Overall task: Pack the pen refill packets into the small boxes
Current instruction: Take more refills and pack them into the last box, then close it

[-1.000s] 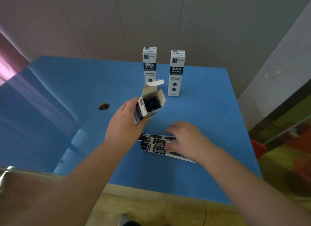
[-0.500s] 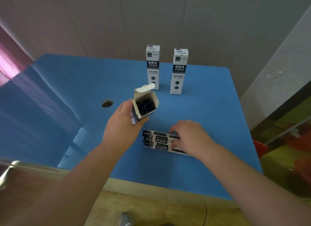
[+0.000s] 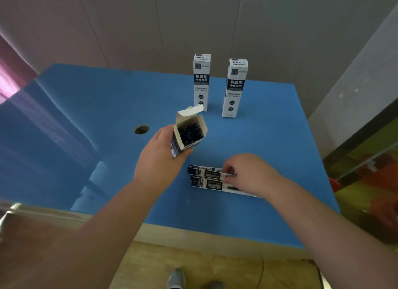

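Blue table [image 3: 86,108], panelled wall [image 3: 129,30]; left hand [image 3: 159,159] grips open box [image 3: 188,133], right hand [image 3: 252,173] pinches packet [image 3: 206,173].

Both forearms are bare to the frame's edge, with no sleeve showing. The left hand [image 3: 160,157] and right hand [image 3: 251,173] are bare too. At 6 o'clock, a grey shoe toe [image 3: 176,278] shows on the floor.

Right hand [image 3: 249,173] covering the packets' [image 3: 206,179] far ends, box [image 3: 188,133] contents indistinct
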Demonstrator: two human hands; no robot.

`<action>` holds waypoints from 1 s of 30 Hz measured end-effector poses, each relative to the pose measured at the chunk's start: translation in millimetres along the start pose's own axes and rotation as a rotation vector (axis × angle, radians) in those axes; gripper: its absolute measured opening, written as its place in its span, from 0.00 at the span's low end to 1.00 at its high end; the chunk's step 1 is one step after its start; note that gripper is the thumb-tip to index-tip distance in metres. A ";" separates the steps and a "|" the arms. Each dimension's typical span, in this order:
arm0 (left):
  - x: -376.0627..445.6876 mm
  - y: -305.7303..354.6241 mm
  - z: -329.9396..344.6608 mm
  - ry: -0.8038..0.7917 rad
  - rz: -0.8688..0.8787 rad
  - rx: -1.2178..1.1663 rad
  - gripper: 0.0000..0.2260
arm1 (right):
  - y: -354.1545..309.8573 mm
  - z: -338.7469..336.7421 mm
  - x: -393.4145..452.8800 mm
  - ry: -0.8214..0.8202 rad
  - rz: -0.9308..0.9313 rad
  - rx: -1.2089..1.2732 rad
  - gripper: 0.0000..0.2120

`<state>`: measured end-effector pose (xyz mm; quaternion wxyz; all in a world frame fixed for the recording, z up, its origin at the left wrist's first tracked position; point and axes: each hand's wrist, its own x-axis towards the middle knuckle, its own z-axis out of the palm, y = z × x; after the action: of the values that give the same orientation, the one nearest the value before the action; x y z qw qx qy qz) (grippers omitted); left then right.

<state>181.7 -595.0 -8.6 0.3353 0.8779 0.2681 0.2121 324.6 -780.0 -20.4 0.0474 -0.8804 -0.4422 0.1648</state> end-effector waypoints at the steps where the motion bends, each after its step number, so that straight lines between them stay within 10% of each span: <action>1: 1.1 -0.3 -1.1 -0.008 0.000 0.000 0.22 | -1.5 -0.9 -1.3 -0.004 0.012 0.026 0.09; 19: 46.9 -19.7 -20.6 -0.102 0.088 -0.041 0.19 | -53.9 -45.5 -11.1 0.269 0.302 1.171 0.03; 30: 53.9 -32.9 -27.5 -0.177 0.221 -0.029 0.18 | -109.5 -72.0 -15.1 0.716 0.223 1.342 0.08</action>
<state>197.0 -528.1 -2.4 0.3450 0.9124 0.1360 0.1733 256.6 -721.3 76.2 0.6949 -0.7019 -0.1139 0.1066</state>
